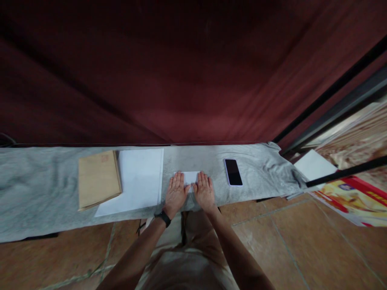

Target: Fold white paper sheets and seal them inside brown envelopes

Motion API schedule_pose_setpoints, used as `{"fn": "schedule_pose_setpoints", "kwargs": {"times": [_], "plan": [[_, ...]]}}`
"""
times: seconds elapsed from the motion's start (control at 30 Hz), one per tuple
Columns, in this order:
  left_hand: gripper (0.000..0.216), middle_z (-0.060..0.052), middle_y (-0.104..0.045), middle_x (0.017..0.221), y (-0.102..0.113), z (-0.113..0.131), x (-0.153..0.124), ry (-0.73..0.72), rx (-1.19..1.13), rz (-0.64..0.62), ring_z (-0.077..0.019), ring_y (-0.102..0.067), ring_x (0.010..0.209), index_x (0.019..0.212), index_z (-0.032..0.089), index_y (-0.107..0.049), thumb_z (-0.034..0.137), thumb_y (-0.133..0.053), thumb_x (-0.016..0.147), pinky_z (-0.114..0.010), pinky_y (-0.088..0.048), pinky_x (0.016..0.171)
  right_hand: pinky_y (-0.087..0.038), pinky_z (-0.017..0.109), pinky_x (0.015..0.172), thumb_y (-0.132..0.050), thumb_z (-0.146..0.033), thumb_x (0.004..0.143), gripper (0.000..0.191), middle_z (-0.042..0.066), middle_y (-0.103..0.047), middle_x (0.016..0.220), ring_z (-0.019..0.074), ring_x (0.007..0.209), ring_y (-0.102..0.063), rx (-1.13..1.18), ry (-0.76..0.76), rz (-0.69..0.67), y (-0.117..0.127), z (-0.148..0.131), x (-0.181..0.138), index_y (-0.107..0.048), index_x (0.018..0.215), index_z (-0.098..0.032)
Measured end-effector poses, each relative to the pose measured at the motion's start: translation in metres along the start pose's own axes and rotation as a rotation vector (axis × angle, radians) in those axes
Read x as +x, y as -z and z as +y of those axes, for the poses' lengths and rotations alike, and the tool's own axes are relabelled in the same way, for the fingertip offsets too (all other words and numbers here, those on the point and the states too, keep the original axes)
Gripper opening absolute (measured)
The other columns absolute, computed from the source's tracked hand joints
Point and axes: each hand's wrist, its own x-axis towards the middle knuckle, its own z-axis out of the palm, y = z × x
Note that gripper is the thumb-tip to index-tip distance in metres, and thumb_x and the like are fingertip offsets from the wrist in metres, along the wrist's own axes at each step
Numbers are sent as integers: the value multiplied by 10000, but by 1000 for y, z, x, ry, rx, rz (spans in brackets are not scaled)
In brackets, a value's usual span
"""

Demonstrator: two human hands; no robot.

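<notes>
A small piece of white paper (190,177), perhaps folded, lies flat on the grey cloth. My left hand (176,193) presses on its left end with the fingers stretched out flat. On the right end rests my right hand (204,192), also flat with straight fingers. Both thumbs point inward over the paper, nearly meeting. The ends of the paper are hidden under my hands. To the left, large white sheets (142,177) lie close to my left hand. A phone (233,172) with a dark screen sits to the right of my right hand.
Brown paper envelopes (99,179) overlap the left side of the white sheets. The grey cloth (36,189) covers a long narrow table against a dark red curtain (181,80). At the far right are black metal bars (347,175) and a colourful printed box (356,199).
</notes>
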Motion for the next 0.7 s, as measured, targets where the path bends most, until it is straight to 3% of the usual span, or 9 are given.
{"fn": "schedule_pose_setpoints", "kwargs": {"times": [0.23, 0.7], "plan": [[664, -234, -355, 1610, 2, -7, -13, 31, -30, 43, -329, -290, 1531, 1521, -9, -402, 420, -389, 1015, -514, -284, 1237, -278, 507, 1217, -380, -350, 1074, 579, 214, -404, 1588, 314, 1482, -378, -12, 10, 38, -1, -1, -2, -359, 1556, -30], [649, -229, -369, 1607, 6, -4, -11, 25, -4, 41, -328, -300, 1527, 1527, -9, -387, 385, -388, 1012, -516, -299, 1232, -260, 495, 1222, -359, -366, 1072, 588, 192, -393, 1601, 309, 1499, -349, -28, -10, 31, -3, -1, 0, -349, 1566, -48]]}}
